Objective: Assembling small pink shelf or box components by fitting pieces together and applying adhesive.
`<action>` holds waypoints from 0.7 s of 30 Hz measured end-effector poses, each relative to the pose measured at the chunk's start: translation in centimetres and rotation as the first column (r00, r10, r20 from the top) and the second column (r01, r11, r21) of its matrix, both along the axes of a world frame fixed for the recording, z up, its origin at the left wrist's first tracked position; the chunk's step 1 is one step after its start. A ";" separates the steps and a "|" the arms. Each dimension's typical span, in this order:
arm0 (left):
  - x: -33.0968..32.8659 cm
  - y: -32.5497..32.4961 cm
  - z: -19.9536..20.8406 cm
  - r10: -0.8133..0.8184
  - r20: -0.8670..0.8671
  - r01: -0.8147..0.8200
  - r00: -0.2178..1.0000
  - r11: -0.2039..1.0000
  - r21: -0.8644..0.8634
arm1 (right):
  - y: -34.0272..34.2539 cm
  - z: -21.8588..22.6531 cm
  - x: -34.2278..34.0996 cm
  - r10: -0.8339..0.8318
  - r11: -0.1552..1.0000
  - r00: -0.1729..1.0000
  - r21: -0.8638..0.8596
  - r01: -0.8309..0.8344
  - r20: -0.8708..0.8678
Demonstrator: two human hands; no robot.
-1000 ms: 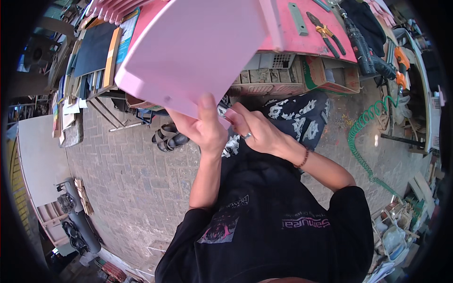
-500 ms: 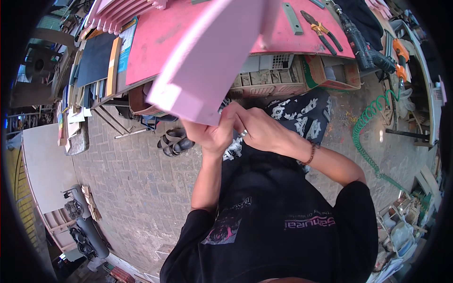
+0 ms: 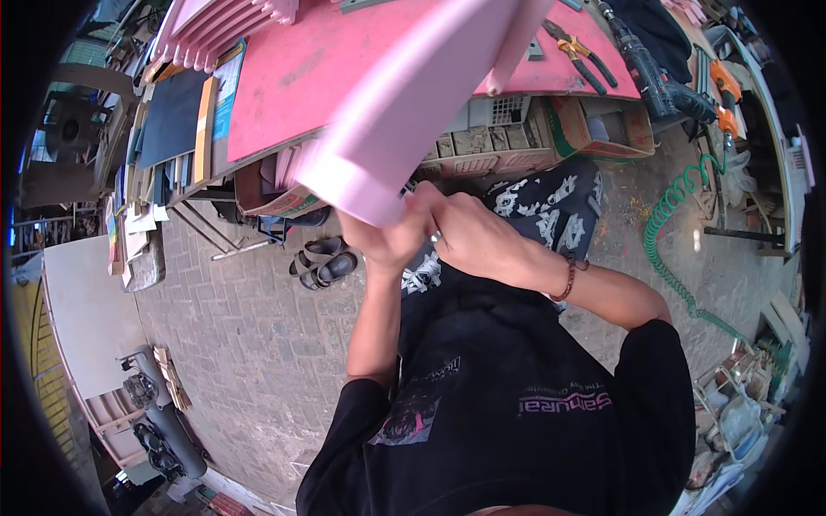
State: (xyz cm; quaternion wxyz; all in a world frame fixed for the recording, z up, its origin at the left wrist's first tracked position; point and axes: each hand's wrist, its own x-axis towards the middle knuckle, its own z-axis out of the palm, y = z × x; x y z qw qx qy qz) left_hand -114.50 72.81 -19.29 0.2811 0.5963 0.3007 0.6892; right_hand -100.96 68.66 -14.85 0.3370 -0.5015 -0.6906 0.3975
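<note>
A long, flat pink panel (image 3: pixel 404 120) rises from my hands over the bench front, its near end slightly blurred. My left hand (image 3: pixel 383 241) is closed around the panel's lower end. Close against it, my right hand (image 3: pixel 482 236) has its fingers curled in at the panel's lower right corner; what they pinch is hidden. A slim pink bar (image 3: pixel 516 52) shows along the panel's right side near the top.
Behind the panel is a pink-topped bench (image 3: pixel 284 86) with a slatted pink piece (image 3: pixel 224 30), pliers (image 3: pixel 581 56) and a power drill (image 3: pixel 645 73). Cardboard boxes (image 3: pixel 602 129) sit underneath. A coiled green air hose (image 3: pixel 658 232) hangs at right. Sandals (image 3: pixel 323 262) lie on the paved floor.
The panel has turned and its lower end has shifted slightly right, bringing the slim bar into clearer view. Both hands remain together at its lower end.
</note>
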 end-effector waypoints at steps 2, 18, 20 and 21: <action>1.3 0.7 2.9 -0.016 0.179 0.013 0.984 1.000 0.019 | 0.3 0.2 0.2 -0.065 0.997 0.992 0.051 0.059 0.105; 1.5 1.0 4.4 0.013 0.183 -0.002 0.983 0.998 -0.060 | 0.3 1.7 -0.4 -0.008 1.000 0.999 -0.027 0.007 -0.033; 1.2 1.3 4.4 0.034 0.158 -0.030 0.987 0.999 -0.028 | 0.4 1.8 -0.7 -0.051 0.998 0.999 -0.042 0.051 -0.003; 1.2 1.4 4.5 0.065 0.130 -0.066 0.989 0.998 0.002 | 0.4 0.9 -0.9 -0.054 0.998 0.999 -0.037 0.054 -0.001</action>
